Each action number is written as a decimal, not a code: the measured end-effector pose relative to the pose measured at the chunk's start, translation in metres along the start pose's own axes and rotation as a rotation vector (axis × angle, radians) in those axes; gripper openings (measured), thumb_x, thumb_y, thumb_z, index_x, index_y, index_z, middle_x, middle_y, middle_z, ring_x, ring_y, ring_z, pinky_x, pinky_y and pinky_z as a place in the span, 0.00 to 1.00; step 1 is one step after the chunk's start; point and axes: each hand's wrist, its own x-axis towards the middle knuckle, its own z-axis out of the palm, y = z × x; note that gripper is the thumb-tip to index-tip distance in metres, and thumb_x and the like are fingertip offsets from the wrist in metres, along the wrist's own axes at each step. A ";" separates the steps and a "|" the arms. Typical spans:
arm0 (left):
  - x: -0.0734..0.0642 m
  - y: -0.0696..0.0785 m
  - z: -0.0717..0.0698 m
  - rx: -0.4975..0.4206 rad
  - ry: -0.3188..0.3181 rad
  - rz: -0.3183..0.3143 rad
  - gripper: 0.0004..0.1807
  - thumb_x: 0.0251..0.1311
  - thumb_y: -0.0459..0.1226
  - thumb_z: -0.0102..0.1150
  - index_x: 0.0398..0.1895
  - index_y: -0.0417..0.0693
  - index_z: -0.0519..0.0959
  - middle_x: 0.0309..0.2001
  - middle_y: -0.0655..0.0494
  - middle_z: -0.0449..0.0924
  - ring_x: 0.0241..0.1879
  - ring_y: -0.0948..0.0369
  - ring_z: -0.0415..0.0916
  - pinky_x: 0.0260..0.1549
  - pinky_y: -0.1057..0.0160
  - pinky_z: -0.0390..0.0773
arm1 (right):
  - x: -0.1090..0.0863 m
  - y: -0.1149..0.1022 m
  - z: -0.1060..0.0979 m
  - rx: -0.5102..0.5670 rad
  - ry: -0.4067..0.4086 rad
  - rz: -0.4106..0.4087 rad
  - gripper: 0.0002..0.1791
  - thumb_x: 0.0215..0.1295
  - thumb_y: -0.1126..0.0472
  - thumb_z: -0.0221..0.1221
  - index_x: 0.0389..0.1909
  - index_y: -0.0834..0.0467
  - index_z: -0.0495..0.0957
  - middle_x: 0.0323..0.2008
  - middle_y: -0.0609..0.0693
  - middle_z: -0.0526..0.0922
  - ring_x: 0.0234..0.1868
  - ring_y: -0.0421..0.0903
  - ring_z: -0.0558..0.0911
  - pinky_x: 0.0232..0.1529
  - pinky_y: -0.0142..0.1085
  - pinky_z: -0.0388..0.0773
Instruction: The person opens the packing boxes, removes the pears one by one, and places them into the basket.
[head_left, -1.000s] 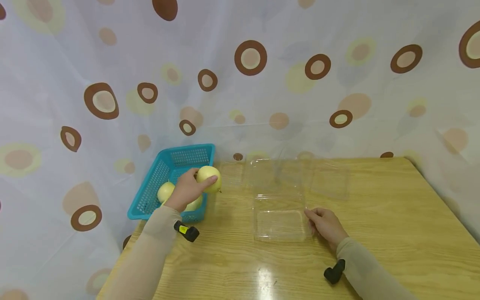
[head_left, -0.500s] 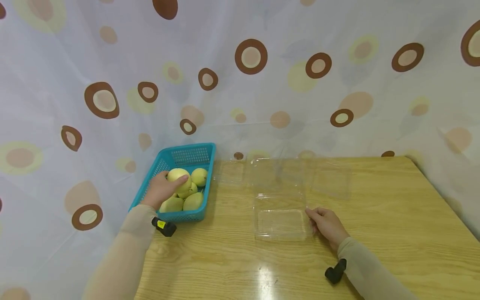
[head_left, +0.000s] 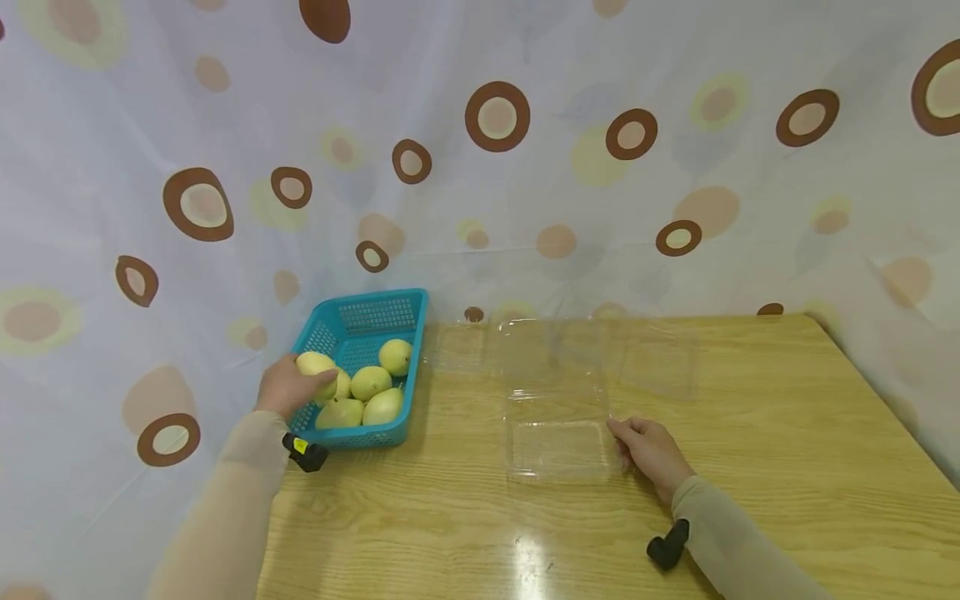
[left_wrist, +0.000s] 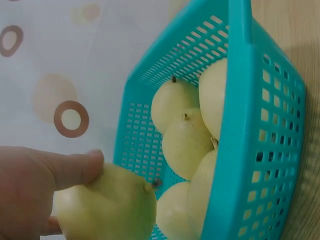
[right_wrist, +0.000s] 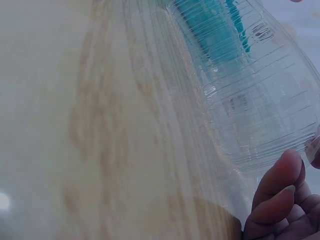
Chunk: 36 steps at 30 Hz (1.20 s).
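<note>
My left hand [head_left: 283, 389] grips a pale yellow pear [left_wrist: 117, 205] at the left side of the blue perforated basket [head_left: 367, 436], with the thumb across its upper side in the left wrist view. Inside the basket lie several more pears [head_left: 371, 383], their stems showing in the left wrist view. In front of me on the table stands a clear plastic clamshell box [head_left: 561, 450], its lid raised at the back. My right hand [head_left: 654, 457] pinches the box's right edge between thumb and fingers; the fingers behind the edge are partly hidden.
Two more clear plastic pieces lie at the back of the wooden table [head_left: 465, 533], one left piece [head_left: 457, 346] beside the basket and one right piece [head_left: 660, 367]. A patterned curtain [head_left: 555, 167] hangs behind the table and along its left side.
My left hand has carried the pear leftward, from over the basket's right side to its left edge, uncovering the other pears. The right hand stays at the box's edge.
</note>
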 end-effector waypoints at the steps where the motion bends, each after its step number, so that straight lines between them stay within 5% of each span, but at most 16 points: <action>1: 0.001 -0.002 0.000 0.022 0.006 0.009 0.40 0.60 0.50 0.61 0.61 0.24 0.62 0.49 0.30 0.72 0.44 0.41 0.73 0.37 0.49 0.76 | 0.000 0.000 0.000 0.002 0.001 0.001 0.25 0.69 0.43 0.54 0.29 0.63 0.73 0.21 0.50 0.72 0.21 0.45 0.71 0.21 0.35 0.67; 7: 0.008 -0.011 0.003 0.150 0.037 0.051 0.38 0.52 0.43 0.65 0.58 0.23 0.65 0.48 0.26 0.72 0.46 0.36 0.72 0.42 0.42 0.75 | 0.000 -0.001 0.001 0.003 0.003 0.001 0.26 0.69 0.42 0.54 0.28 0.63 0.72 0.20 0.51 0.72 0.21 0.46 0.71 0.21 0.36 0.67; 12: 0.011 -0.016 0.009 0.216 -0.007 0.025 0.37 0.50 0.42 0.63 0.58 0.24 0.65 0.48 0.27 0.72 0.48 0.34 0.70 0.43 0.41 0.74 | -0.001 -0.001 0.001 -0.007 0.003 -0.001 0.25 0.69 0.43 0.53 0.27 0.62 0.72 0.19 0.51 0.72 0.21 0.47 0.71 0.21 0.36 0.67; 20: 0.013 -0.011 0.013 0.255 -0.048 -0.037 0.38 0.51 0.40 0.63 0.60 0.23 0.62 0.51 0.24 0.69 0.52 0.30 0.61 0.48 0.39 0.70 | -0.002 0.001 0.001 0.010 -0.011 0.009 0.23 0.71 0.45 0.52 0.29 0.63 0.72 0.19 0.51 0.73 0.21 0.46 0.72 0.21 0.35 0.68; 36: 0.028 -0.025 0.018 0.332 -0.111 -0.028 0.33 0.47 0.33 0.56 0.56 0.21 0.62 0.47 0.22 0.68 0.48 0.31 0.67 0.42 0.40 0.74 | -0.001 0.005 0.000 0.016 0.003 0.008 0.24 0.70 0.43 0.53 0.28 0.62 0.72 0.19 0.51 0.73 0.21 0.47 0.72 0.21 0.36 0.68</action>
